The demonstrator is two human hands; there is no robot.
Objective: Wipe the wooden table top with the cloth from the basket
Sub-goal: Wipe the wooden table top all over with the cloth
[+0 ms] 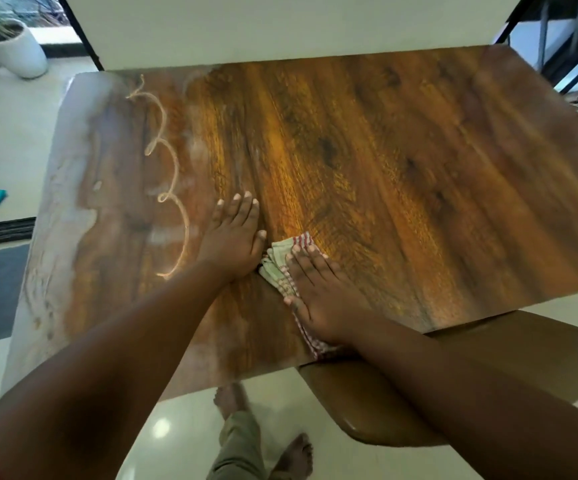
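The wooden table top (401, 161) fills most of the head view, glossy brown with pale hazy patches on its left part. A folded cloth (277, 261), pale with red stripes, lies near the table's front edge. My right hand (318, 292) presses flat on the cloth with straight fingers; most of the cloth is hidden beneath it. My left hand (233, 237) rests flat on the bare wood just left of the cloth, fingers straight. No basket is in view.
A curled length of twine (173, 174) lies on the left part of the table. A brown chair seat (419, 393) sits under the front right edge. A white wall panel (280, 26) borders the far edge. A white plant pot (13, 46) stands far left on the floor.
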